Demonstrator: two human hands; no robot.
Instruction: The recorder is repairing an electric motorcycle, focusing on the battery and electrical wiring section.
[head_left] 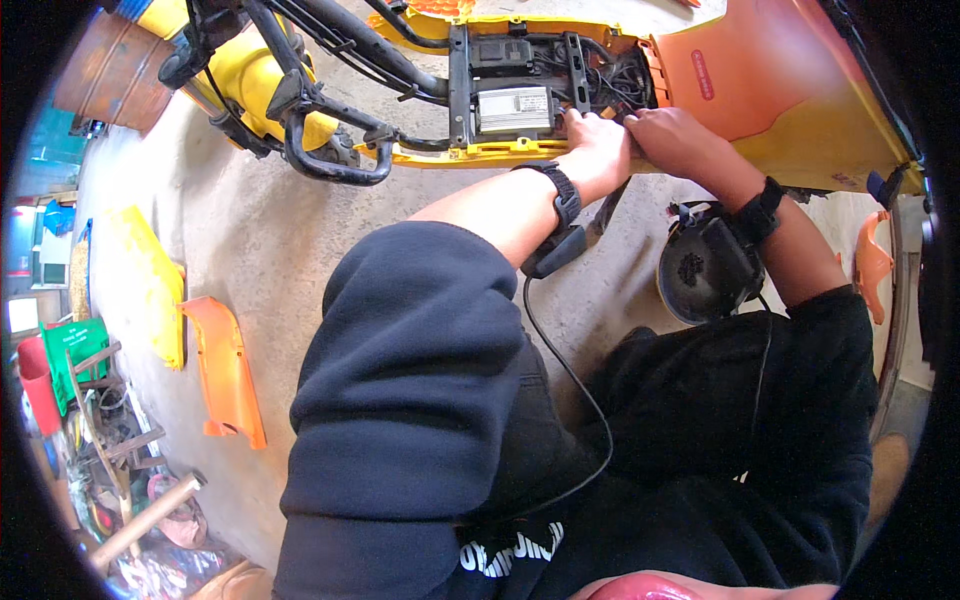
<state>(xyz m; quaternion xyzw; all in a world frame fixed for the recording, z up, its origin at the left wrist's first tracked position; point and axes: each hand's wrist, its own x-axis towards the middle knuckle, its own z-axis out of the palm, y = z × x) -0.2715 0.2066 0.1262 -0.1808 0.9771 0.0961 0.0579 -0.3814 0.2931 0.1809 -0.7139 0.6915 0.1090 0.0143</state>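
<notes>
My left hand (598, 150) reaches into the open middle of a yellow and orange scooter-like vehicle (800, 140). Its fingers are bent together beside a silver box with a white label (515, 108). Close by on the right, my right hand (678, 138) has its fingers pinched at the edge of the same opening. Black wires (620, 80) bundle just beyond both hands, with a small orange connector (608, 112) at the left fingertips. What either hand grips is too small and covered to make out. A black box (500, 54) sits behind the silver one.
Black frame tubes (340, 160) stick out left of the opening. A round black dish-like part (705, 265) lies beneath my right forearm. Orange (222, 370) and yellow (150, 285) panels lie on the concrete floor at left, near piled clutter (120, 450). A cable (575, 375) runs past my lap.
</notes>
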